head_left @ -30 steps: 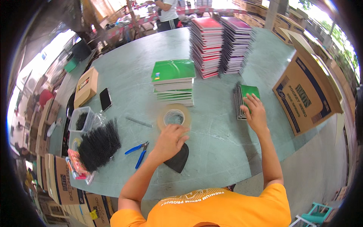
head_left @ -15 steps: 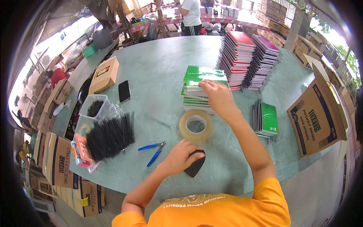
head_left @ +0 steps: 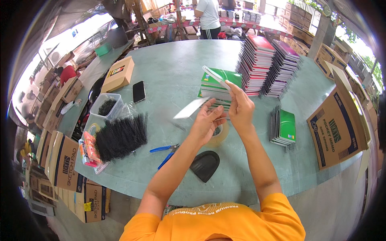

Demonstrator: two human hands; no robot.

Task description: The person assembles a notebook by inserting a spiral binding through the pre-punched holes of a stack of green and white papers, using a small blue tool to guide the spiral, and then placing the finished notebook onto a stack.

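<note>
My right hand (head_left: 242,105) pinches a thin, unbound memo pad (head_left: 216,76), tilted up over a stack of green-covered memo pads (head_left: 231,77). Close beside it, my left hand (head_left: 207,122) is palm up with its fingers curled at the end of a white sheet (head_left: 190,109), which sticks out to the left. Whether the sheet joins the pad is hidden. Under my hands lies a roll of clear tape (head_left: 217,138), partly covered. Nearer me rests a black, rounded, pointed pad (head_left: 205,165), with blue-handled cutters (head_left: 165,153) to its left.
Black spiral coils (head_left: 122,138) lie in a heap at left, near a clear plastic tub (head_left: 106,105) and a phone (head_left: 139,91). Tall red (head_left: 257,64) and purple notebook stacks (head_left: 281,68) stand at back right. Coil-bound green memo pads (head_left: 286,124) sit before an open carton (head_left: 337,124).
My left hand has left the black pad and come up beside my right hand. My right hand has lifted a thin memo pad off the green stack and tilted it.
</note>
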